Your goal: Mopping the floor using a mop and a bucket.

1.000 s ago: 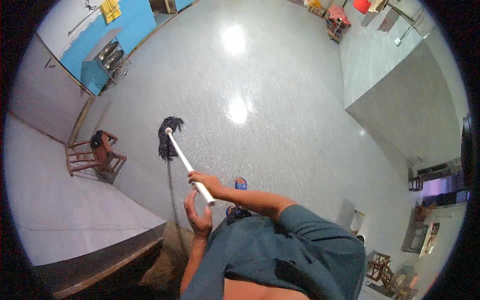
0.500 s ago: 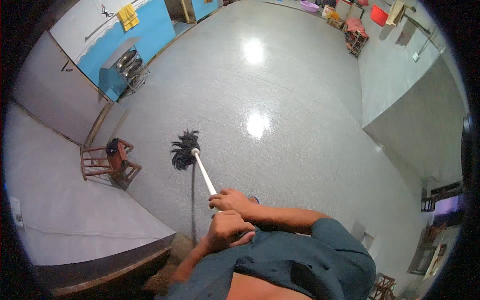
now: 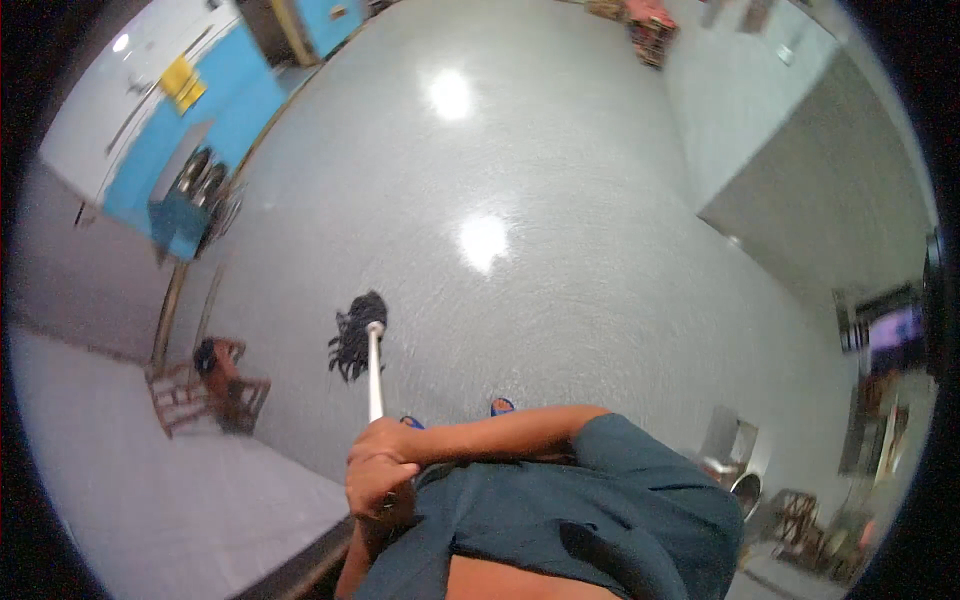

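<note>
The mop (image 3: 357, 338) rests with its dark head on the grey floor (image 3: 570, 250), ahead of the person and a little to the left. Its white handle (image 3: 376, 385) forms the long axis, running from the hands almost straight away from the body; the head lies at the far end, the near end rising toward the waist. The strands spread mainly leftward and back from the pale collar (image 3: 375, 328). The right hand (image 3: 385, 438) is wrapped around the handle, its forearm crossing the body; the left hand (image 3: 379, 482), curled into a fist, closes on it just nearer the body, touching the right. The two hands conceal the lower handle (where its end lies cannot be told), and most fingers of the right hand are covered. Of the blue sandals (image 3: 502, 406), only the front parts show beyond the forearm. The wooden chair (image 3: 230, 395) at left is blurred, as are the rack (image 3: 203, 190) by the blue wall (image 3: 240, 85) and the furniture (image 3: 797, 515) at lower right.
</note>
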`<state>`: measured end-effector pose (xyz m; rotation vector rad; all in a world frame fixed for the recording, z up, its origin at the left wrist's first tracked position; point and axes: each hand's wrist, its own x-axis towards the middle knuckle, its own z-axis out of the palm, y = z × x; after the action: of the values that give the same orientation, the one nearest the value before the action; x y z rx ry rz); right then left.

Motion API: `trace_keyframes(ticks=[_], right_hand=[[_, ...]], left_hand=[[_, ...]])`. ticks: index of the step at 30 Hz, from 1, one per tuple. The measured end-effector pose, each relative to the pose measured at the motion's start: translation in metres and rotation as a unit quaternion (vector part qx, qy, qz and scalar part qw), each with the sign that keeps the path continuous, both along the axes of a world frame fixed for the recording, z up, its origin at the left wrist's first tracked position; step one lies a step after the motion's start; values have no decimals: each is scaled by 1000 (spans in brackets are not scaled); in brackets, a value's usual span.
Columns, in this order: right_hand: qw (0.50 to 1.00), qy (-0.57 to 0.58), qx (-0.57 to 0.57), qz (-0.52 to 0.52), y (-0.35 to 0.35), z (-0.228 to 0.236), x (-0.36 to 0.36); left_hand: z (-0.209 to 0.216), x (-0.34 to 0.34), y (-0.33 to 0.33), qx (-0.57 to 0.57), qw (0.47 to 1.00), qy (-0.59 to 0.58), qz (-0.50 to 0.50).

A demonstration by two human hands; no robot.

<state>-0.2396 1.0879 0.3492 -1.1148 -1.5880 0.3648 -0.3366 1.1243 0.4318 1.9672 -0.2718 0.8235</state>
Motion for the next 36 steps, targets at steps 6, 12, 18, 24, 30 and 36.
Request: trace_keyframes(ticks=[6,12,18,24,30,36], right_hand=[[980,-33,10,-194,69,-48,14],[923,-15,-272,-270,28,-132,32],[822,95,-483,-287,-66,-240,16],[601,290,-401,-628,-145,-260,-82],[527,250,-674,-454,-186,-340,-167],[511,318,-524,-603,-136,-396,-174]], left_hand=[[-52,19,67,60,954,125,267],[-128,80,223,-15,963,78,256],[-105,172,266,100,959,185,189],[-21,131,174,8,991,130,31],[45,74,185,-13,994,96,-56],[22,67,180,82,975,-43,-202]])
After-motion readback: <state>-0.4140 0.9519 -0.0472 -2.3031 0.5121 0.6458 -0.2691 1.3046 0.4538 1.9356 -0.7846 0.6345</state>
